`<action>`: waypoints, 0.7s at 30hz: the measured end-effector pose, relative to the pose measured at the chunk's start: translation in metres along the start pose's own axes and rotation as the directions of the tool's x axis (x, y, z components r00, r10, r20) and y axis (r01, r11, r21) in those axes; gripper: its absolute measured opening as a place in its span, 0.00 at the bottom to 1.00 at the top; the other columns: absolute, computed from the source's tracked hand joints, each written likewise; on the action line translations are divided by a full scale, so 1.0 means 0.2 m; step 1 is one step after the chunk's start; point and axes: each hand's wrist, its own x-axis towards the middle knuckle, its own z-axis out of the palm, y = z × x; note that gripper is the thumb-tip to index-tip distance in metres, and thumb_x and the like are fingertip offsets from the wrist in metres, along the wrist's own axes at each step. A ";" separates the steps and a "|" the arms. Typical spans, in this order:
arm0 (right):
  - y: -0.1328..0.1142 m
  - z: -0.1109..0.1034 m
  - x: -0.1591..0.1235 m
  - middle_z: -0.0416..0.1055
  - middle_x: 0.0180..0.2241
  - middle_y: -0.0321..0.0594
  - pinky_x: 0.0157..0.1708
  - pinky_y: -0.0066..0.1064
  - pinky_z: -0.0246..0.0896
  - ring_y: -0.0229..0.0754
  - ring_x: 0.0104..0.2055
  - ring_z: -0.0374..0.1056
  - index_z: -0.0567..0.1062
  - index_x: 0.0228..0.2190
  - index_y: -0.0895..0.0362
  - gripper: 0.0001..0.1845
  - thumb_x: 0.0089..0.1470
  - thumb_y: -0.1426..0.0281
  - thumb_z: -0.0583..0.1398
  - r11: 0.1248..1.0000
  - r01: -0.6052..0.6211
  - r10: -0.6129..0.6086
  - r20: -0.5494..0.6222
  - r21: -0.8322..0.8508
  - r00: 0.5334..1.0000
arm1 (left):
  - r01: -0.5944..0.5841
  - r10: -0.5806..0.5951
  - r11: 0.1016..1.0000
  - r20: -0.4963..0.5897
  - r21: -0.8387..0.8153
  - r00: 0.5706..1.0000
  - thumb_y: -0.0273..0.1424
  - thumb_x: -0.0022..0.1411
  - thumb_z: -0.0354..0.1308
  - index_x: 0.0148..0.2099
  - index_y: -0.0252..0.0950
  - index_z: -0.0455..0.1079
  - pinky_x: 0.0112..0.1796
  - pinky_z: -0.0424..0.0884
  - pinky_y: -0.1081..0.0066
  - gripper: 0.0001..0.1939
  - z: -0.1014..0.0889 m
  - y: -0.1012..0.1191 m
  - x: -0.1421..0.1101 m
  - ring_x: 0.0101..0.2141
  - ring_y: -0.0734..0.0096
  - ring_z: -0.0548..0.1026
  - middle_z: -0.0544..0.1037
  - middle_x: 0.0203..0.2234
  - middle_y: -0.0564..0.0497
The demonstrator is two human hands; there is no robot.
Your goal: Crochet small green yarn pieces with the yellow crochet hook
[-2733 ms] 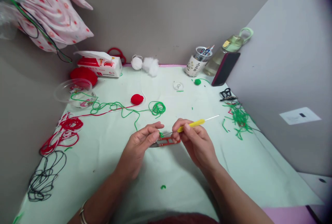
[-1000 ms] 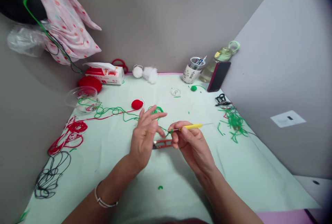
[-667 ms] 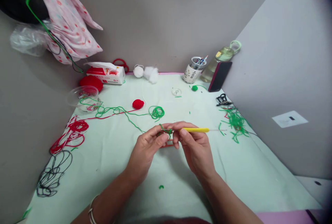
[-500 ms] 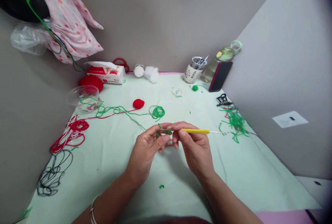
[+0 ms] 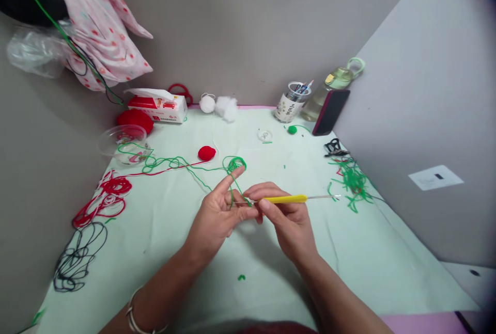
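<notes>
A: Where's the yellow-handled hook (image 5: 287,199)?
B: In the right hand (image 5: 290,228), gripped between thumb and fingers. It lies nearly level above the tabletop (image 5: 174,272), its thin metal shaft reaching toward the left hand (image 5: 211,220).
A: And the left?
B: Pinching the green yarn (image 5: 249,203) at the metal shaft, index finger raised with a strand around it. The fingertips of both hands nearly meet there.
A: Any containers about?
B: A jar (image 5: 287,110) at the back holds pens or pencils (image 5: 304,88). Beside it stands a bottle (image 5: 315,104) with a pale green lid, behind a leaning phone (image 5: 331,112). At the left there's a clear plastic tub (image 5: 124,140), with green yarn trailing over it.
A: And the tissue box (image 5: 165,110)?
B: Red and white, a tissue poking from the top.
A: Can you read anything?
B: The jar's pale label has dark characters running down it, but they're too blurred to read surely. The box's print is too small.
</notes>
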 end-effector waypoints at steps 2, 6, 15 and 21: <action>0.00 0.00 0.00 0.78 0.41 0.42 0.29 0.31 0.66 0.39 0.34 0.70 0.86 0.40 0.48 0.08 0.64 0.68 0.64 1.000 0.013 -0.014 -0.012 -0.025 1.000 | 0.006 -0.006 1.000 -0.004 0.009 1.000 0.29 0.53 0.75 0.76 0.41 0.53 0.17 0.53 0.78 0.53 -0.01 0.01 0.01 0.21 0.78 0.66 0.72 0.22 0.60; 0.00 -0.01 0.00 0.78 0.39 0.41 0.30 0.32 0.67 0.38 0.32 0.69 0.85 0.40 0.48 0.09 0.65 0.68 0.63 0.998 0.037 -0.038 -0.030 -0.051 0.999 | -0.017 0.017 1.000 -0.031 -0.018 0.999 0.31 0.53 0.75 0.73 0.43 0.58 0.18 0.54 0.78 0.49 0.00 0.00 0.01 0.22 0.79 0.68 0.76 0.28 0.57; -0.02 0.01 -0.01 0.79 0.40 0.42 0.31 0.33 0.66 0.40 0.33 0.69 0.85 0.41 0.48 0.09 0.65 0.69 0.63 0.987 0.080 -0.087 -0.050 -0.138 0.995 | -0.062 0.049 0.992 -0.120 -0.112 0.992 0.34 0.61 0.71 0.65 0.41 0.69 0.19 0.52 0.78 0.31 0.02 -0.06 -0.01 0.17 0.88 0.56 0.73 0.29 0.58; -0.04 0.02 -0.01 0.79 0.38 0.43 0.31 0.35 0.67 0.42 0.33 0.70 0.85 0.39 0.50 0.09 0.64 0.68 0.63 0.975 0.110 -0.127 -0.079 -0.193 0.989 | -0.064 0.054 0.995 -0.120 -0.083 0.991 0.34 0.59 0.72 0.64 0.42 0.71 0.21 0.55 0.77 0.31 0.02 -0.06 -0.01 0.19 0.88 0.58 0.75 0.33 0.57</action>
